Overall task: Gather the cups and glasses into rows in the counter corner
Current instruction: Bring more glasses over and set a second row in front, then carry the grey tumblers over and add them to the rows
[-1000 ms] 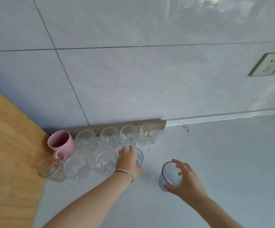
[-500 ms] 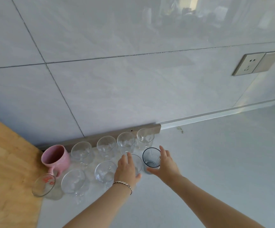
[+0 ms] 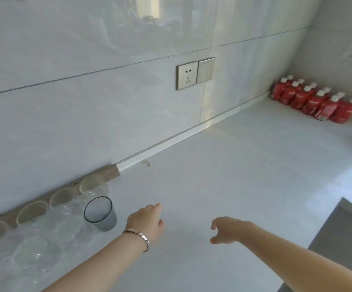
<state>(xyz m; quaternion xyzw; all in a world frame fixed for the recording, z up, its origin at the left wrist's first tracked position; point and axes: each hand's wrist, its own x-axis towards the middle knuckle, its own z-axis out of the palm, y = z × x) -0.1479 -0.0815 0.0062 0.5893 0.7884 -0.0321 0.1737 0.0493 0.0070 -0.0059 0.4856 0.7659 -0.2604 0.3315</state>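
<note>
While both forearms reach in from the bottom edge of the view, neither hand holds anything: the left hand (image 3: pixel 146 221), with a bracelet (image 3: pixel 138 237) at its wrist, hangs over the bare white desk (image 3: pixel 223 175) with its fingers (image 3: pixel 157 207) loosely together and pointing away, and the right hand (image 3: pixel 228 229) hovers just beside it with its fingers (image 3: pixel 214 225) curled loosely downward, pinching nothing. To the left of the left hand, close but apart from it, the grey ribbed glass (image 3: pixel 100 213) stands upright at the right end of the front row. The other clear glasses (image 3: pixel 44 234) crowd the lower-left corner in two rows, blurred so their outlines run together; the back row (image 3: pixel 65 197) sits against the brown strip (image 3: pixel 107 174) at the foot of the tiled wall (image 3: pixel 86 123). Right of the glasses the desk lies wide and open as far as its right edge, where a grey step (image 3: pixel 343 237) drops away. Farther along the wall are a socket and switch plate (image 3: pixel 195 73), and in the far corner a line of red pouches (image 3: pixel 314 101) with white caps stands against the side wall.
</note>
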